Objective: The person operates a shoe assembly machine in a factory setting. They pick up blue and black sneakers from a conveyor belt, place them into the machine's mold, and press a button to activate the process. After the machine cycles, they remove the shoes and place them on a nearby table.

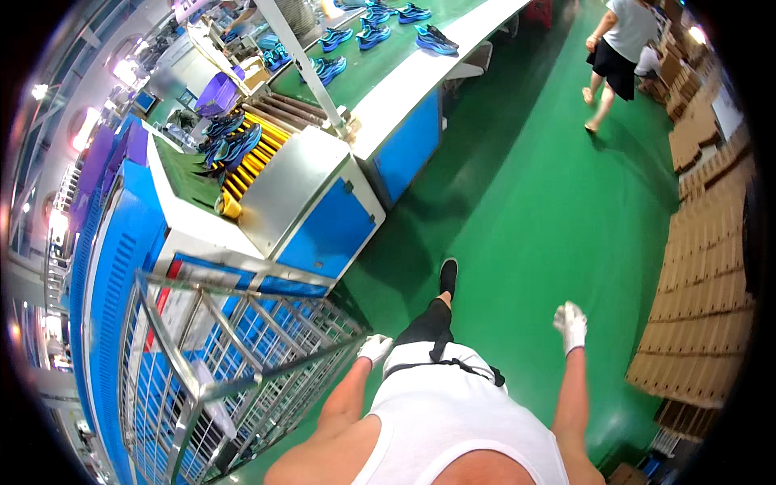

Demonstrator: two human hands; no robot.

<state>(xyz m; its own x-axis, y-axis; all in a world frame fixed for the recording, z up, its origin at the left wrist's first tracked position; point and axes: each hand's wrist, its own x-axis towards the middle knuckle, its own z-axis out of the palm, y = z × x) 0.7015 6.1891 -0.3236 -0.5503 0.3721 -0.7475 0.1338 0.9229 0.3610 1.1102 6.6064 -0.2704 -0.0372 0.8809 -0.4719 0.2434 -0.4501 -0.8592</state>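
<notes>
My left hand [374, 348], in a white glove, hangs at my side close to the corner of a metal wire rack [257, 368]. A small gap seems to lie between them, though I cannot tell for certain that they do not touch. Out over the green floor to my right is my right hand [571, 323], also gloved in white. Its fingers are loosely bent and somewhat apart, with nothing seen in them. The left hand's fingers look relaxed, partly turned from view, and no object shows there.
Ahead on the left, a conveyor line [404, 81] carries several blue-and-black sports shoes [436, 40]. Shoe uppers [234, 145] lie by yellow rollers [263, 137]. Stacked flat cardboard [687, 315] lines the right side. Another person [626, 40] walks on the green floor [517, 210] farther ahead.
</notes>
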